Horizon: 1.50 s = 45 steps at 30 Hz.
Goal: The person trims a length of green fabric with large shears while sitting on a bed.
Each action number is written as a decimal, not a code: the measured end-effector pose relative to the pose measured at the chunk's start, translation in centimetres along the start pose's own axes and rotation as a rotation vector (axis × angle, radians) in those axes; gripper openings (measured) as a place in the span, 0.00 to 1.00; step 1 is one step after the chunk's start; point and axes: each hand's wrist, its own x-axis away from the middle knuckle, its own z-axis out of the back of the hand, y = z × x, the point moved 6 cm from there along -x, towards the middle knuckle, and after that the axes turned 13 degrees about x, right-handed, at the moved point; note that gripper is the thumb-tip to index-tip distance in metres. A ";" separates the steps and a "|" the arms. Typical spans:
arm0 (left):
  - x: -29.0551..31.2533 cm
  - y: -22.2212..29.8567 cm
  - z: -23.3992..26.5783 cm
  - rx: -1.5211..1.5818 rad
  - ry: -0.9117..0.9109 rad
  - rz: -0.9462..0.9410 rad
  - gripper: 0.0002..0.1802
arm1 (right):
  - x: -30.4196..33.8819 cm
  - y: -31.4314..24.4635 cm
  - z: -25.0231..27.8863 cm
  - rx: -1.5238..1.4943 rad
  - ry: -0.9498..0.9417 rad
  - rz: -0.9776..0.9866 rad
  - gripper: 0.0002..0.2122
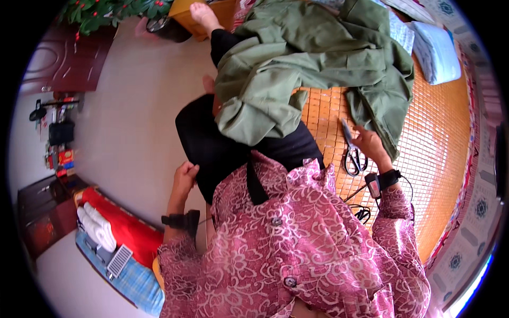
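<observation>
Beside my left thigh, my left hand (185, 177) is closed, with thumb and fingers pressed together; anything in them is too small to make out. My right hand (369, 143) hovers over the mat with its finger and thumb apart, right beside the blades of the scissors (352, 159). These scissors have black handles and lie with their points away from me. A green cloth garment (297, 63) drapes over my legs and spreads onto the mat, one part hanging down next to my right hand.
I sit on the edge of a tan tiled mat (435, 138). Black cable (362, 214) lies near my right wrist. Folded light-blue cloth (436, 53) is at the far right. A plant (106, 16) and dark pot (168, 29) stand far left; a red-covered seat (119, 222) is at left.
</observation>
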 end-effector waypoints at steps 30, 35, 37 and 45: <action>6.7 23.1 5.6 -0.372 0.247 -0.620 0.06 | -4.1 -16.0 1.8 0.015 -0.104 0.513 0.17; 2.0 21.4 7.0 -0.411 0.030 -0.450 0.17 | -4.4 -16.8 1.7 0.098 0.052 0.579 0.08; 1.4 21.1 7.1 -0.417 -0.010 -0.466 0.20 | -4.8 -16.0 1.0 0.168 -0.016 0.505 0.07; 0.6 20.4 6.6 -0.421 0.005 -0.518 0.23 | -0.3 -15.8 5.9 -0.360 -0.500 0.435 0.06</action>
